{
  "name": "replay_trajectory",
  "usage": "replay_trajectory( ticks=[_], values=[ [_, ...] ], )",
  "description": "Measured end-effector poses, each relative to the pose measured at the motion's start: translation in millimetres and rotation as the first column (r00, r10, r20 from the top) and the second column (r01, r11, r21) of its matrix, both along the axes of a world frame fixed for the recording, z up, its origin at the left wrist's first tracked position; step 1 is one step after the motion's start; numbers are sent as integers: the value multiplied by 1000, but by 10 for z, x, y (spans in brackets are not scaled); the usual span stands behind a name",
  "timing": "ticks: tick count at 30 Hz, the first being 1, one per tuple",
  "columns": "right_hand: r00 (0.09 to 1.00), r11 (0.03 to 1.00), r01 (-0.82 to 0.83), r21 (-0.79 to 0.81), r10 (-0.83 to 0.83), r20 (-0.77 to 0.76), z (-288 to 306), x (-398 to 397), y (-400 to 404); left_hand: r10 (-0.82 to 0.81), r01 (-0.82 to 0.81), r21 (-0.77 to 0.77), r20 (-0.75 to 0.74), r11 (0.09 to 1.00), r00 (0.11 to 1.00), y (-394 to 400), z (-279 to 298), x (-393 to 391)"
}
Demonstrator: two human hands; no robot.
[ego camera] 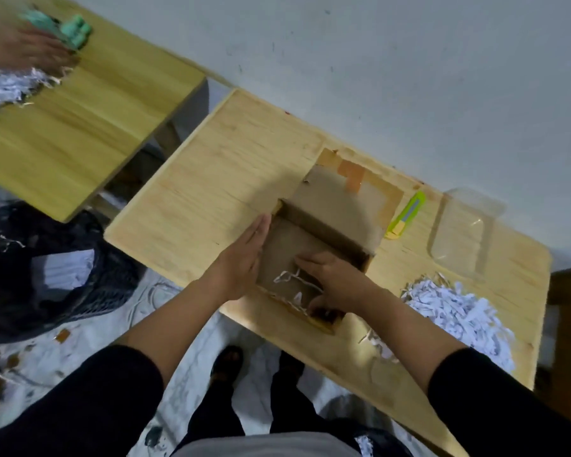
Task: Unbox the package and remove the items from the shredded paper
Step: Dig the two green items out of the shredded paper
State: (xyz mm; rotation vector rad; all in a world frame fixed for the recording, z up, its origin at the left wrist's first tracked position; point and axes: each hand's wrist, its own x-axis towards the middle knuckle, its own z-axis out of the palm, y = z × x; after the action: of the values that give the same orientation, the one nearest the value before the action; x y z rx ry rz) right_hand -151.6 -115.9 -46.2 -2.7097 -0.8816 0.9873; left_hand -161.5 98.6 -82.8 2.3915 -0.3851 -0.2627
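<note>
Head view: the open cardboard box (pixel 314 255) sits at the near edge of the wooden counter (pixel 211 192). The left hand (pixel 241 258) lies flat and open against the box's left wall, gripping nothing. The right hand (pixel 330 282) reaches inside, fingers curled among a few paper strips (pixel 287 277); whether it grips anything, I cannot tell. A shredded paper pile (pixel 459 311) lies right of the box.
</note>
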Motion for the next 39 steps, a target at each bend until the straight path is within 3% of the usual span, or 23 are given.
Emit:
replay_trajectory(
  ticks=[6, 10, 16, 26, 32, 36, 39],
  values=[
    [991, 986, -103, 135, 90, 98, -118, 98, 18, -22, 21, 50, 25, 999, 999, -4, 12, -6],
    [997, 956, 38, 291, -55, 49, -143, 178, 69, -21, 19, 59, 37, 998, 999, -8, 28, -16],
    [990, 942, 116, 314, -134, 35, -252, 255, 150, 14, -16, 90, 25, 996, 1000, -59, 95, -23],
    [919, 843, 381, 380, -389, -58, -259, 208, 178, 20, -18, 106, -15, 994, 1000, -73, 151, -35],
    [756, 624, 624, 470, -635, -161, -36, 172, 117, 29, -26, 104, -23, 994, 999, -84, 182, -38],
    [566, 399, 764, 507, -792, -230, 62, 76, 125, 59, -61, -16, -75, 998, 995, -81, 153, -46],
    [424, 214, 817, 535, -853, -306, 144, -54, 154, -26, 28, 75, -25, 997, 999, -19, 77, -13]
  ],
)
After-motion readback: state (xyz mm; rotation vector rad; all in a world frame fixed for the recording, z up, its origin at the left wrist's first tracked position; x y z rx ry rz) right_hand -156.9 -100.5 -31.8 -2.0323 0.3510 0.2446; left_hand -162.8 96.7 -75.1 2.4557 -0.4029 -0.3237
